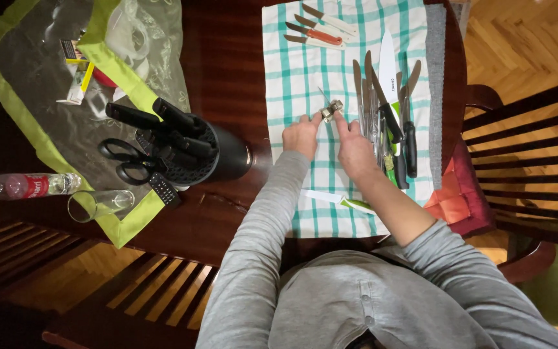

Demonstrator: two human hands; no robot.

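Both of my hands meet over a green-and-white checked towel (305,71) on a dark wooden table. My left hand (302,135) and my right hand (354,150) pinch a small metal tool (332,110) between their fingertips; a thin blade or spike sticks out of it toward the upper left. Just right of my right hand lies a row of several knives (389,110) with black and green handles. At the towel's far end lie three small knives (318,29), one with a red handle. A white-bladed knife with a green handle (340,201) rests under my right forearm.
A black round knife block (188,152) with black handles and scissors (124,161) stands left of the towel. Further left lie a clear bag with green trim (46,97), a drinking glass on its side (98,204) and a plastic bottle (24,186). Wooden chairs (531,136) surround the table.
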